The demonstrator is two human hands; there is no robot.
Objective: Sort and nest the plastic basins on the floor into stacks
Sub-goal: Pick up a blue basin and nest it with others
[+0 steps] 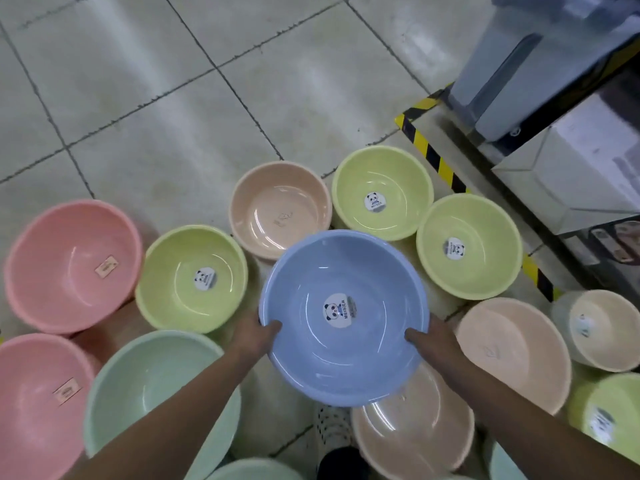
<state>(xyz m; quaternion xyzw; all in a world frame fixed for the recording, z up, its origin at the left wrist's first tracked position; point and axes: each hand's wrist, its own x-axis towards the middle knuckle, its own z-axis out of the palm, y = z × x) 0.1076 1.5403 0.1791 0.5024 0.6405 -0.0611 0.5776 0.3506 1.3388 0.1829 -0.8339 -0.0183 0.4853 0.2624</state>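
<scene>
Blue basin point(346, 362) held level in both hands, above a floor crowded with other basins.

Left hand point(256, 336) and right hand point(433, 341) are apart, each clamped on the near rim with the thumb hooked inside. That probably keeps the basin flat and mouth-up for nesting. It hangs in the middle of the scene, overlapping a peach basin point(412, 431) on the near side. No second blue one shows, so it may have to start its own stack. Lime basins point(192, 258) and pink basins point(72, 244) sit almost rim to rim on the left, leaving little room to set anything down. Bare floor tiles point(156, 98) lie open on the far left, while a striped shelf edge point(433, 157) closes off the right.
</scene>
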